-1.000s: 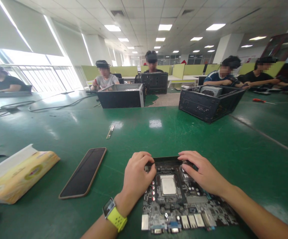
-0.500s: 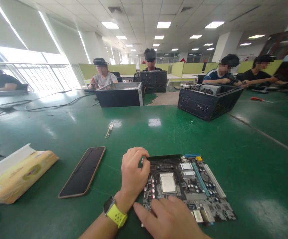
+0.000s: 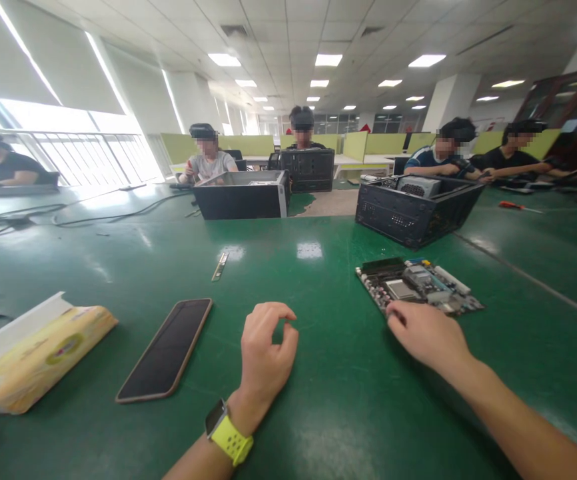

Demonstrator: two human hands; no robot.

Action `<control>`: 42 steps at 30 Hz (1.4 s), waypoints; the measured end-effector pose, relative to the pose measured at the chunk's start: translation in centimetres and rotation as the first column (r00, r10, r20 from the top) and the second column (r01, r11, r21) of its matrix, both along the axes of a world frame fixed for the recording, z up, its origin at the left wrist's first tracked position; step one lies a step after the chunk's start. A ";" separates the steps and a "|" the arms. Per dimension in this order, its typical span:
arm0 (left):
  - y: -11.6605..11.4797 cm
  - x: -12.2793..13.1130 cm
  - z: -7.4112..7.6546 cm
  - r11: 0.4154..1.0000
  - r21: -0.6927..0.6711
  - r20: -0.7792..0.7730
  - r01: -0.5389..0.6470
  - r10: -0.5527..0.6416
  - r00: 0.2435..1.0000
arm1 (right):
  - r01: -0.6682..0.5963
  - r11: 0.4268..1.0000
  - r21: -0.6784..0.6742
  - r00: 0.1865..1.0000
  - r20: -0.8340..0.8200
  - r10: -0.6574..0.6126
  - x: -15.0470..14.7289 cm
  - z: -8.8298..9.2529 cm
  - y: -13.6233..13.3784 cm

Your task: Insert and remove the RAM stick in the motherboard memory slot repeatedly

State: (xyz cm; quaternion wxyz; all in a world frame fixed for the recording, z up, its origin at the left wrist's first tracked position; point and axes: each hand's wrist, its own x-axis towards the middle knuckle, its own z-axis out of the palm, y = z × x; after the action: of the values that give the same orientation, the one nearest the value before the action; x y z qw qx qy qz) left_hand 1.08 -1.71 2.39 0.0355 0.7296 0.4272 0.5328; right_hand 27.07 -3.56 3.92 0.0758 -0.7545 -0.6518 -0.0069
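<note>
A motherboard [image 3: 421, 283] with a silver processor lies flat on the green table [image 3: 318, 267], to the right of centre. My right hand [image 3: 431, 337] reaches to the board's near left corner, and its fingertips grip that edge. My left hand [image 3: 266, 353], with a yellow-strapped watch [image 3: 228, 433] on the wrist, rests on the table at centre. Its fingers are loosely curled and apart, with nothing in them. A dark phone [image 3: 168, 350] lies face up just left of it.
A yellow packet on a white box [image 3: 33, 353] sits at the near left. A thin metal strip [image 3: 220, 265] lies mid-table. Two open computer cases [image 3: 241, 193] [image 3: 416, 210] stand further back. Several people sit along the far side, and cables [image 3: 68, 217] trail at far left.
The motherboard went from under both hands to further away on the right, carried by my right hand. My left hand let go of it and stayed in place.
</note>
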 end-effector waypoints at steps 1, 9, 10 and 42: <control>0.0 0.1 0.0 1.000 -0.008 -0.008 0.004 -0.004 1.000 | 0.044 0.999 -0.003 0.999 0.002 -0.044 1.7 -0.1 0.9; 0.0 0.2 -0.3 0.998 -0.051 -0.066 0.047 -0.050 0.997 | -0.233 0.972 0.011 0.965 -0.122 0.233 0.3 0.5 -0.7; 0.0 0.2 -0.3 0.996 -0.067 -0.086 0.054 -0.059 0.995 | -0.347 0.938 -0.025 0.919 -0.212 0.334 -0.8 1.1 -1.8; 0.0 0.5 -1.0 0.916 -0.329 -0.262 0.228 -0.321 0.910 | -0.181 0.962 0.207 0.826 -0.498 0.262 0.5 -2.3 0.7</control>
State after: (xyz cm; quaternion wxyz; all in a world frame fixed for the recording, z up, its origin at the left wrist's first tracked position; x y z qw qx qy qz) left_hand 1.56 -1.67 1.39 0.1502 0.8441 0.3930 0.3323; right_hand 27.60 -2.82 1.60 0.3064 -0.6392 -0.6876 0.1574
